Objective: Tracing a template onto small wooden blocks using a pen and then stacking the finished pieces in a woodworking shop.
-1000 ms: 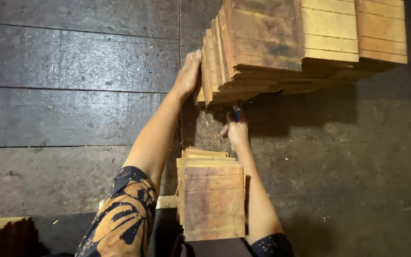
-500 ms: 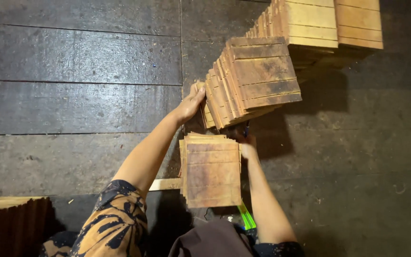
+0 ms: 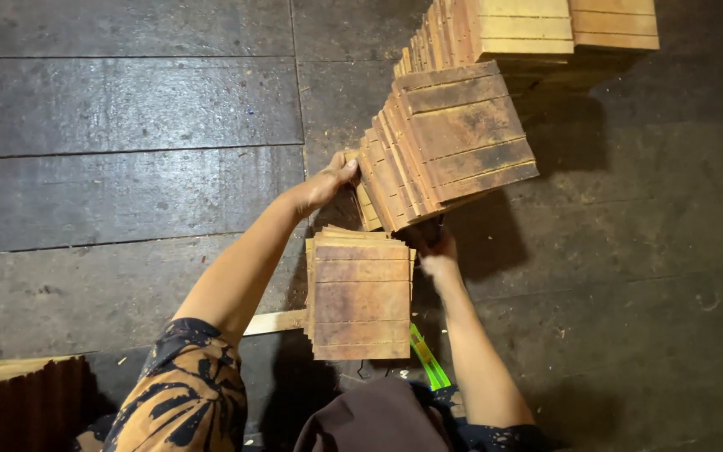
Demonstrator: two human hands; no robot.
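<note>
I hold a thick bundle of square wooden slatted panels point(image 3: 453, 142) up between both hands, tilted toward me. My left hand point(image 3: 328, 182) presses on the bundle's left end. My right hand point(image 3: 437, 249) grips it from underneath, partly hidden by the panels. Below the lifted bundle, a smaller stack of the same wooden panels point(image 3: 360, 293) rests near my lap.
A taller stack of pale wooden panels point(image 3: 529, 29) stands at the top right. More panels on edge point(image 3: 18, 402) sit at the lower left. A green strip point(image 3: 428, 360) and a pale wooden stick point(image 3: 274, 321) lie on the dark plank floor point(image 3: 127, 167).
The bundle has come off the big stack and moved down and toward me, both hands travelling with it. The view has shifted so the far stack sits higher.
</note>
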